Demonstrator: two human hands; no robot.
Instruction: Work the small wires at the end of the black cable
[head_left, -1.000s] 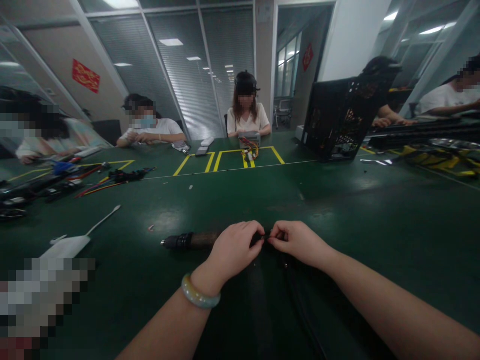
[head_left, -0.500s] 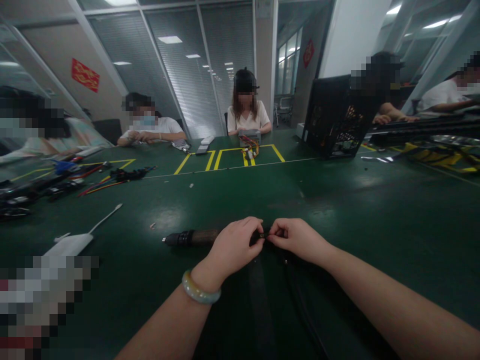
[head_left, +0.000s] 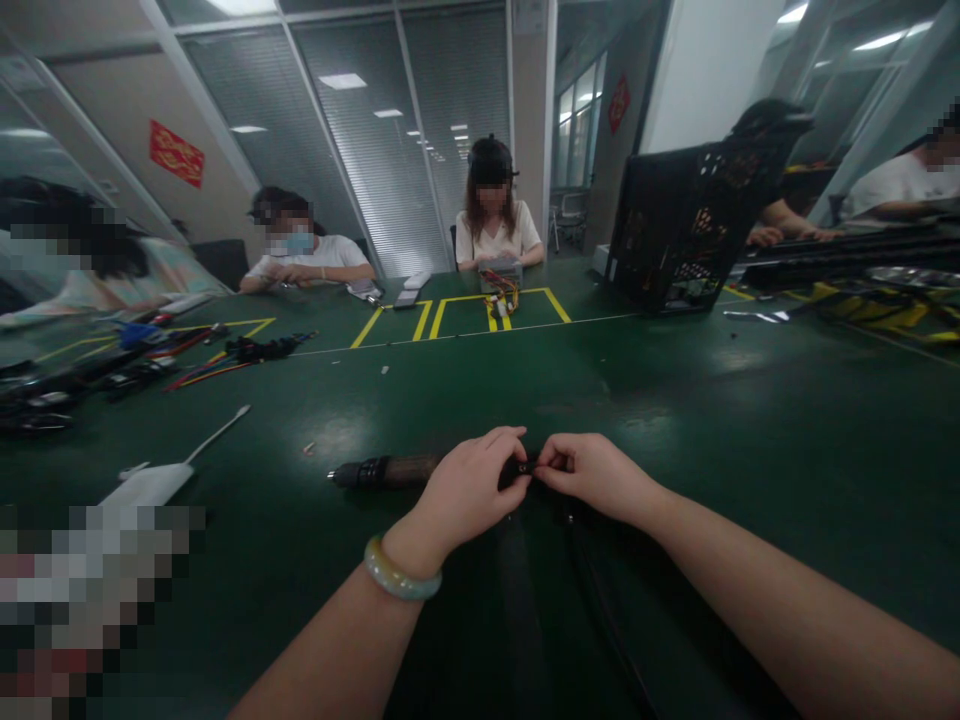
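Observation:
A dark electric screwdriver lies across the green table in front of me, its bit end pointing left. My left hand, with a jade-like bangle on the wrist, is closed around its rear end, hiding much of the body. Close beside it, my right hand pinches at that rear end with thumb and fingertips. What the right fingertips hold is small, dark and mostly hidden. Below the right hand, a black cable runs down toward the bottom edge; its upper end shows a small shiny tip.
A black computer case stands at the far right. Cable bundles lie at the left, near a white adapter-like piece with a lead. Across the table, a person handles a grey unit with coloured wires. Other people sit around.
Both hands stay almost in place at the screwdriver's rear end. The whole view has shifted slightly, and the hands show only a tiny movement.

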